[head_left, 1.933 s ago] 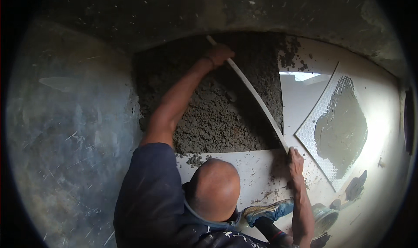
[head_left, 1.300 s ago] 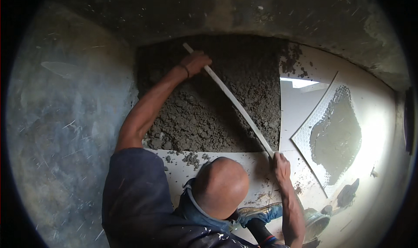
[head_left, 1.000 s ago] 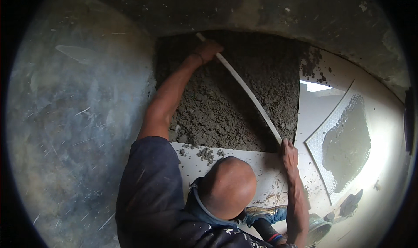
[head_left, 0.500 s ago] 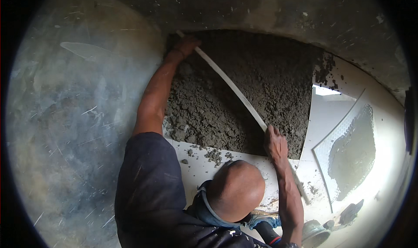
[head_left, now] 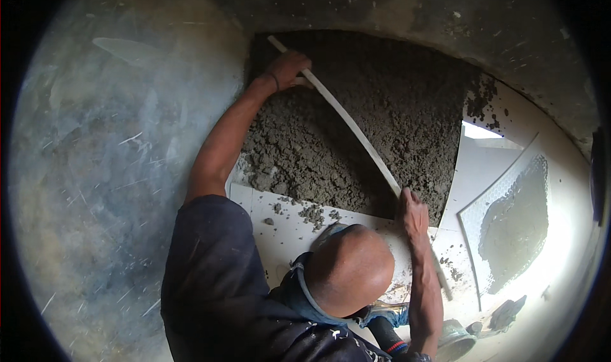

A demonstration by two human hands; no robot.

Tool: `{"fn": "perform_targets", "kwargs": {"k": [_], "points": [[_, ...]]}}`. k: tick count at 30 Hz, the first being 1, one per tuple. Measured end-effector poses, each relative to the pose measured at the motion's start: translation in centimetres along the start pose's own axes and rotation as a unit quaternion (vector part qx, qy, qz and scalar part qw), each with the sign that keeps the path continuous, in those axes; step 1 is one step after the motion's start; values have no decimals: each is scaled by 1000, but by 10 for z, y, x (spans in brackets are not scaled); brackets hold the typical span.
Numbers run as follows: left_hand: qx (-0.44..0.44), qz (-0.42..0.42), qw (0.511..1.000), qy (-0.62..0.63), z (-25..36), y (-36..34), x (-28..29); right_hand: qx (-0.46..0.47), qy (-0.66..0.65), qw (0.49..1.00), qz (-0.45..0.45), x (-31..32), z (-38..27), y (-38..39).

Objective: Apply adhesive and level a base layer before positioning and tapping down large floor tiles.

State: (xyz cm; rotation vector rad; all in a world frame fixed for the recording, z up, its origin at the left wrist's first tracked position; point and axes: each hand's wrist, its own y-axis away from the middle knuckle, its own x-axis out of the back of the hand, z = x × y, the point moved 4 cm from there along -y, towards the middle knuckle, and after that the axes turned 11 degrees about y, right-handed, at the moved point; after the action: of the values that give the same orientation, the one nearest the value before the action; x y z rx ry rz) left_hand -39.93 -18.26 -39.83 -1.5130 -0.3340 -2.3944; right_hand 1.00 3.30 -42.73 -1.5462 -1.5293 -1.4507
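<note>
A long pale straightedge [head_left: 352, 124] lies diagonally across a bed of dark grey, crumbly mortar [head_left: 299, 152]. Near its far left end my left hand [head_left: 289, 69] is closed around the bar, thumb showing on the near side. My right hand [head_left: 414, 214] grips the bar lower down, at the mortar's near right edge, fingers wrapped over it. The bar's near end runs past that hand beside my right forearm. Mortar looks smoother and darker on the far side of the bar, rougher and lumpy on the near side.
White floor tiles [head_left: 280, 235] border the mortar, with loose crumbs on them. To the right lies a loose tile [head_left: 515, 209] with a grey patch. A trowel [head_left: 508, 313] and a round container [head_left: 457, 340] are lower right. Walls [head_left: 121, 171] close in left and far. My bent knee [head_left: 349, 270] is near.
My left hand has shifted slightly right and nearer along the bar, and its thumb now shows. My right hand has moved a little right. The whole view has shifted slightly.
</note>
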Motion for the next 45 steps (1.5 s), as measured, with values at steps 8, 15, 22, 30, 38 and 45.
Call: {"fn": "perform_targets", "kwargs": {"k": [8, 15, 22, 30, 38, 45], "points": [[77, 25, 996, -31, 28, 124, -36, 96, 5, 995, -37, -11, -4, 50], [-5, 57, 998, -40, 0, 50, -9, 61, 16, 996, 70, 15, 2, -2], [117, 20, 993, 4, 52, 155, -50, 109, 62, 991, -50, 3, 8, 45], [190, 21, 981, 42, 130, 207, -54, 113, 82, 984, -114, -12, 22, 99], [88, 51, 995, -4, 114, 190, -68, 130, 35, 991, -26, -24, 24, 113], [205, 103, 973, 17, 186, 277, -81, 198, 58, 978, -41, -24, 23, 141]]}}
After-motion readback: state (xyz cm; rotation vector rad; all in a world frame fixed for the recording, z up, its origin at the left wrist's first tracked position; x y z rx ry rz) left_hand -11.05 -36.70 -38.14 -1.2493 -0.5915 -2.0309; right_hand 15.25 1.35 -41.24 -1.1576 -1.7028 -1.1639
